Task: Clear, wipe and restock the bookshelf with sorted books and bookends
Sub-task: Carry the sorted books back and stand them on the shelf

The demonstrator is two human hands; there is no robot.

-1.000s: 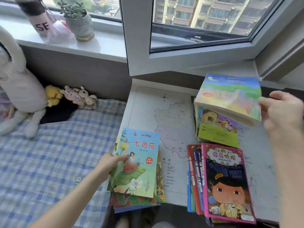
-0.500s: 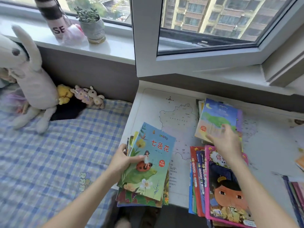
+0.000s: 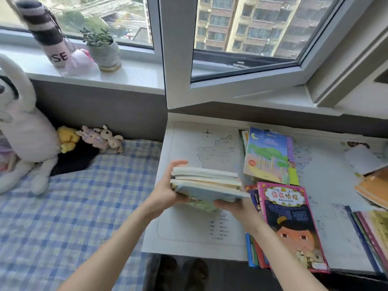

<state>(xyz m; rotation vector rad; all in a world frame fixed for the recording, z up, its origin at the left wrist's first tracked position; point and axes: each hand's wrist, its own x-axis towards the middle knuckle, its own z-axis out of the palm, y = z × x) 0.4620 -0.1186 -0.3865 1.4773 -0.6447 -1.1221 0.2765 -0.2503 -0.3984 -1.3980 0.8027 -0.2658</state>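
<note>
A stack of thin children's books (image 3: 206, 183) is lifted off the white desk (image 3: 189, 234), page edges toward me. My left hand (image 3: 165, 191) grips its left end, fingers curled over the top. Under the stack's right end, my right hand (image 3: 237, 208) holds it from below. A second pile topped by a blue and green picture book (image 3: 267, 156) lies at the back of the desk. Nearer me lies a pile topped by a pink-bordered book (image 3: 291, 225).
More books overlap the desk's right edge (image 3: 375, 234), with orange ones (image 3: 373, 190) behind them. A blue checked bed (image 3: 69, 206) with plush toys (image 3: 98, 138) lies left. The windowsill holds a plant pot (image 3: 104, 53) and a striped bottle (image 3: 47, 32).
My right hand left the blue and green book on the back pile and came under the left stack. Both hands raised that stack off the desk and turned it edge-on.
</note>
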